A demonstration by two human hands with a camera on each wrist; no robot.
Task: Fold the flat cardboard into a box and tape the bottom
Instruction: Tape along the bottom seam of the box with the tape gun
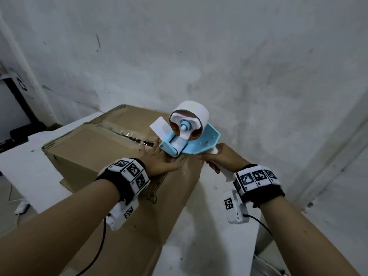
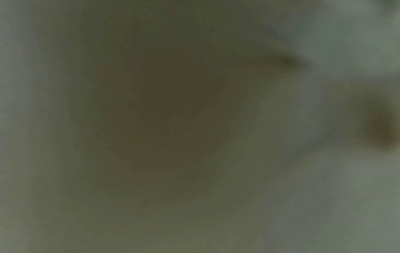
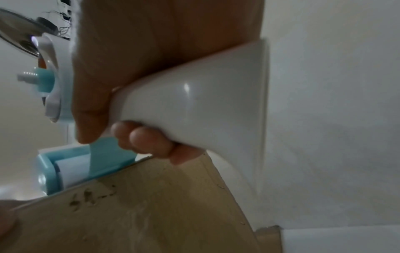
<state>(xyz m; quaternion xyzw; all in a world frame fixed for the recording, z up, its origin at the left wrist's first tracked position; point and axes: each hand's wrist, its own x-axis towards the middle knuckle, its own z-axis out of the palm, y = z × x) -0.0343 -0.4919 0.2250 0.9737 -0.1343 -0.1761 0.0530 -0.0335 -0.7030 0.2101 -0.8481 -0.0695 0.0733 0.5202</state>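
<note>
1. No words, brands or numbers can be read in any view.
2. Black-and-white square code markers sit on the left wristband (image 1: 130, 169), the right wristband (image 1: 256, 176) and both wrist cameras.
3. Dark marks on the box (image 1: 111, 148) are too smudged to read.

Dim; left wrist cam prob. blurred

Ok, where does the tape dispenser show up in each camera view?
Head: tape dispenser at centre, on the cardboard box top's near edge, handle gripped by the right hand.
Left wrist: blurred, cannot tell.
Right wrist: white handle at centre, blue roller lower left.
Shared landmark: the box.
</note>
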